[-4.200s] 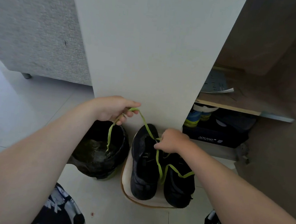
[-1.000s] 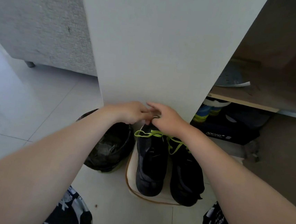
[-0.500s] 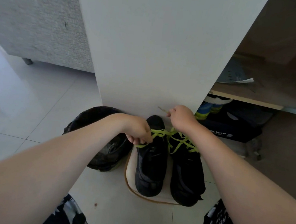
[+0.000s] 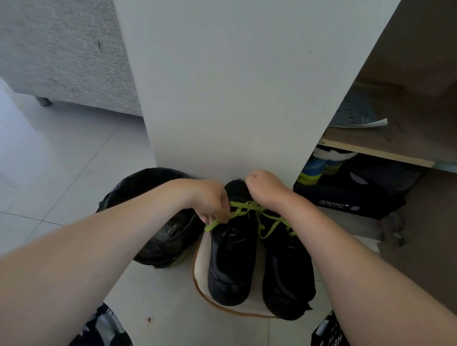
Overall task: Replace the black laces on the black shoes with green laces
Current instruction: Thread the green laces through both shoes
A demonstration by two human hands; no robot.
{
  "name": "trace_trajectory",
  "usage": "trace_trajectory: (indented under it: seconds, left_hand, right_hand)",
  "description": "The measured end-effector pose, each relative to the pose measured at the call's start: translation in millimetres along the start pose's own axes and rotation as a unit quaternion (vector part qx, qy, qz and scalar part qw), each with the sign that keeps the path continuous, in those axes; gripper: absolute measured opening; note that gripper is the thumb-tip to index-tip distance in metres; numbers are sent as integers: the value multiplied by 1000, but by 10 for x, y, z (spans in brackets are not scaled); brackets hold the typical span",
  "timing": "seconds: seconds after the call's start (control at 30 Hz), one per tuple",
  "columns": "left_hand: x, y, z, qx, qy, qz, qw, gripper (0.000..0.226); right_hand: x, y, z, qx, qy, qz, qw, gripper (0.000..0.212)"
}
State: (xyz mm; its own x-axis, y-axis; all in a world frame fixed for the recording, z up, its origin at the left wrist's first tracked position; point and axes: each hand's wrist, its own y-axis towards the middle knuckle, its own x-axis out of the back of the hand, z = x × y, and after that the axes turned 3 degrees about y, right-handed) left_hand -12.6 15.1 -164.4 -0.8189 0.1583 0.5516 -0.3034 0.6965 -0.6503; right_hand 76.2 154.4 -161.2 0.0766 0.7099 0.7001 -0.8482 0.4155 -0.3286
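Observation:
Two black shoes stand side by side on a low white stool (image 4: pixel 236 307), toes toward me: the left shoe (image 4: pixel 231 259) and the right shoe (image 4: pixel 287 276). A green lace (image 4: pixel 249 207) runs across the collars of both. My left hand (image 4: pixel 210 201) pinches the lace's left end at the left shoe's collar. My right hand (image 4: pixel 262 187) is curled over the heel area between the shoes; what its fingers hold is hidden beneath it. No black lace is visible.
A bin with a black bag (image 4: pixel 155 221) stands left of the stool. A white cabinet panel (image 4: pixel 231 75) rises right behind the shoes. The open cabinet on the right holds a dark shoebox (image 4: pixel 347 201), colourful shoes and papers. A grey sofa (image 4: pixel 54 30) is back left.
My right hand has come down from holding a lace end up to the heel area. My left hand stays pinching the lace at the left shoe. Earlier, the lace was stretched high.

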Motion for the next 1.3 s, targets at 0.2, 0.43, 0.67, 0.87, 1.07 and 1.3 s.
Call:
trace_trajectory:
  seconds: [0.2, 0.43, 0.67, 0.87, 1.07, 1.3]
  left_hand:
    - [-14, -162, -217, -18, -123, 156, 980, 33]
    - [88, -103, -210, -43, -21, -18, 999, 23]
    - [268, -289, -206, -86, -215, 267, 936, 31]
    - [167, -14, 3, 31, -204, -160, 965, 21]
    - [-154, 149, -83, 77, -63, -131, 986, 23]
    - [-153, 208, -111, 82, 47, -185, 978, 18]
  right_hand:
    - [-47, -2, -27, 25, -1, -50, 998, 33]
    - [-69, 53, -99, 29, 53, -25, 998, 35]
    - [-94, 37, -114, 33, 39, 48, 998, 29]
    - [-56, -8, -153, 2, -8, 97, 995, 27]
    - [-62, 112, -260, 5, 12, -81, 997, 32]
    - [-98, 35, -196, 38, 29, -87, 995, 17]
